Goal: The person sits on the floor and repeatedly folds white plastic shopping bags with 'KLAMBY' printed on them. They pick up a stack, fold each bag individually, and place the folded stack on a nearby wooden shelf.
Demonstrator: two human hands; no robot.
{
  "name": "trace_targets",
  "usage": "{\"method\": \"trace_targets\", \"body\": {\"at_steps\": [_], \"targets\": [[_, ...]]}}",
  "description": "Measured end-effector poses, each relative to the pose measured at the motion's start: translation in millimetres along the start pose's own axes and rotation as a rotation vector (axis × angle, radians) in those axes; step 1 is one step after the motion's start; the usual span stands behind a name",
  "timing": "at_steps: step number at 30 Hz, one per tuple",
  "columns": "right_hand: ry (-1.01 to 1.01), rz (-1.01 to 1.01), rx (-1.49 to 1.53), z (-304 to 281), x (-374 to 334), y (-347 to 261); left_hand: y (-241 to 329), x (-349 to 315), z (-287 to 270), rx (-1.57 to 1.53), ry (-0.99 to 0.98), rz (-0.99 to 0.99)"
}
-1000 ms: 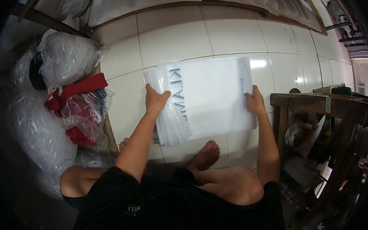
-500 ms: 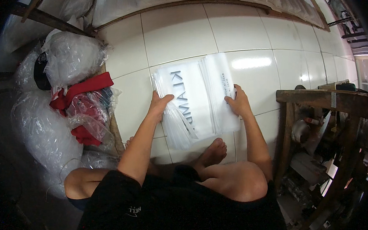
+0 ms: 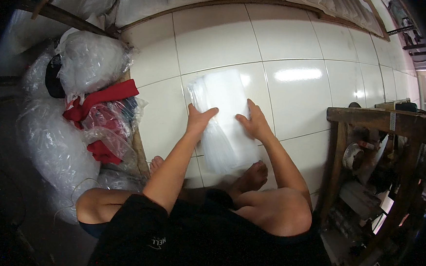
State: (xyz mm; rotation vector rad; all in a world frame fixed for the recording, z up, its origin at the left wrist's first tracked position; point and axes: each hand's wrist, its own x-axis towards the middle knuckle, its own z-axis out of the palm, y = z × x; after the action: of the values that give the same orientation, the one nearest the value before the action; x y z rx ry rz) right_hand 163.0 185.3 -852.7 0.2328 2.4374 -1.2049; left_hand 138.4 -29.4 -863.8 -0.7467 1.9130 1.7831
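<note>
A stack of translucent white plastic bags lies folded lengthwise on the tiled floor in front of me, a blank side facing up. My left hand grips its left edge, thumb on top and fingers going out of sight beneath the layers. Loose edges fan out below that thumb. My right hand holds the right edge, with the thumb over the top sheet and the fingers along the side. The near end of the stack reaches close to my bare foot.
Big clear plastic sacks and red cloth are heaped at the left. A wooden bench with clutter under it stands at the right. Along the far side, a wood-edged platform carries white sheeting.
The stack has been folded over, so its printed face no longer shows and it is narrower. My right hand has moved left, closer to my left hand.
</note>
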Motion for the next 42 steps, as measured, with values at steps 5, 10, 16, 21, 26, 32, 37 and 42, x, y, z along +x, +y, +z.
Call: {"method": "trace_targets", "body": {"at_steps": [5,10,16,21,26,32,37,42], "targets": [[-0.005,0.072,0.36,-1,-1,5,17,-5,22,0.325,0.159,-0.002],[0.308,-0.168,0.504,-28,-31,-22,76,-45,35,0.175,0.131,0.44],[0.445,-0.418,0.804,-41,-55,-24,61,-78,45,0.018,0.121,0.966],[0.232,-0.381,0.765,-68,-59,-9,33,-68,38,0.439,0.134,1.086],[0.254,-0.732,0.235,-156,-74,-134,47,-76,37,0.423,-0.003,1.049],[0.027,-0.773,-0.72,-147,-68,-236,42,-77,25,0.549,-0.038,1.078],[-0.136,-0.69,-0.78,-131,-63,-242,32,-71,36,0.285,-0.058,1.112],[-0.028,-0.831,-0.811,-118,-69,-237,27,-66,35,0.136,-0.105,1.123]]}}
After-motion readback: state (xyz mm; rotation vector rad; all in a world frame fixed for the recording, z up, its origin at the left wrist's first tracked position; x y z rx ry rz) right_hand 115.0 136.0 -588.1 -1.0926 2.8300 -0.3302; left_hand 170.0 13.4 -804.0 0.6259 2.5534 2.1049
